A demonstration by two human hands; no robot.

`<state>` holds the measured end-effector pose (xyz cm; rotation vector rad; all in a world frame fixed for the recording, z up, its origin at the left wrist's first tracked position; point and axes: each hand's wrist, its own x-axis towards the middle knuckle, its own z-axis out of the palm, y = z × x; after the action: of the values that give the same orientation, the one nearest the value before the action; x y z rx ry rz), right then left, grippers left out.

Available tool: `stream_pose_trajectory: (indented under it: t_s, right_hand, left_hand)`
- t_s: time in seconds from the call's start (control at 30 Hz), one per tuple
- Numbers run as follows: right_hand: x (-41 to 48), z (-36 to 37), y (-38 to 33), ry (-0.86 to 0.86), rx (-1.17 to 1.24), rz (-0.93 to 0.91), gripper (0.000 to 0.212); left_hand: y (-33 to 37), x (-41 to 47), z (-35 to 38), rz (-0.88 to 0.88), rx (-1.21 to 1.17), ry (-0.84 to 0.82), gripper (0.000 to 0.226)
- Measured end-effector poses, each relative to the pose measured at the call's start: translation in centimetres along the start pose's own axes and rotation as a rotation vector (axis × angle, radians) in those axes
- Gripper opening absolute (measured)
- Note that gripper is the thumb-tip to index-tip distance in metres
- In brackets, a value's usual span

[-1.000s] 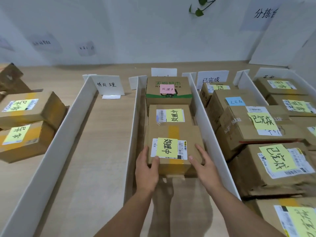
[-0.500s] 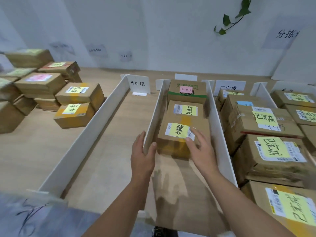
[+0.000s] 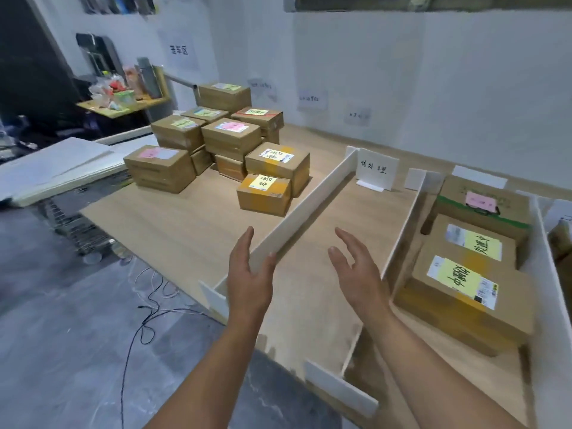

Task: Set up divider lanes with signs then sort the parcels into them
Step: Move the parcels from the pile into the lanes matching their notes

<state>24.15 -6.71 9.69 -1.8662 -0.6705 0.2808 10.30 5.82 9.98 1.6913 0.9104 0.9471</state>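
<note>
Now both hands hang open above the table [image 3: 173, 224], holding nothing. Left hand [image 3: 250, 280], at lower centre of the frame, has its fingers straight and together, thumb apart, palm turned towards the right hand [image 3: 359, 274]. That one's fingers are loosely spread and slightly bent, palm facing back at the other.

Left hand overlaps the near end of a white divider [image 3: 312, 209] in the picture; whether it touches it I cannot tell. Right hand is over the lane between that divider and a second divider [image 3: 402, 239]. At the far end of this lane, right of centre, a white sign [image 3: 376, 169] with handwriting stands upright.

Beyond the second divider, at the right edge, three parcels [image 3: 464, 292] lie in a row along the next lane, two with yellow notes, the farthest with a pink one. A pile [image 3: 232, 140] of more parcels sits on the table at upper centre-left, outside the lanes. Lower left, a black cable [image 3: 139, 329] runs over the grey floor.
</note>
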Motion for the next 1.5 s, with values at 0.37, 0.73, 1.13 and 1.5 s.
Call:
stream_pose_trajectory:
  t_s: [0.37, 0.73, 1.13, 1.5]
  right_hand:
    - [6.8, 21.7, -9.6, -0.035, 0.079, 0.013, 0.038]
    - [11.6, 35.0, -13.9, -0.061, 0.139, -0.013, 0.043]
    - [24.6, 46.4, -14.0, -0.015, 0.218, 0.075, 0.041]
    - [36.4, 52.0, -17.1, 0.054, 0.206, 0.090, 0.037]
  left_hand:
    - [-7.0, 14.4, -17.1, 0.009, 0.039, 0.070, 0.055]
    - [-11.1, 24.3, -26.4, -0.035, 0.045, 0.108, 0.053]
    - [-15.7, 42.1, -27.9, -0.042, 0.085, 0.050, 0.055]
    - [-16.6, 57.9, -27.2, 0.011, 0.055, -0.041, 0.056]
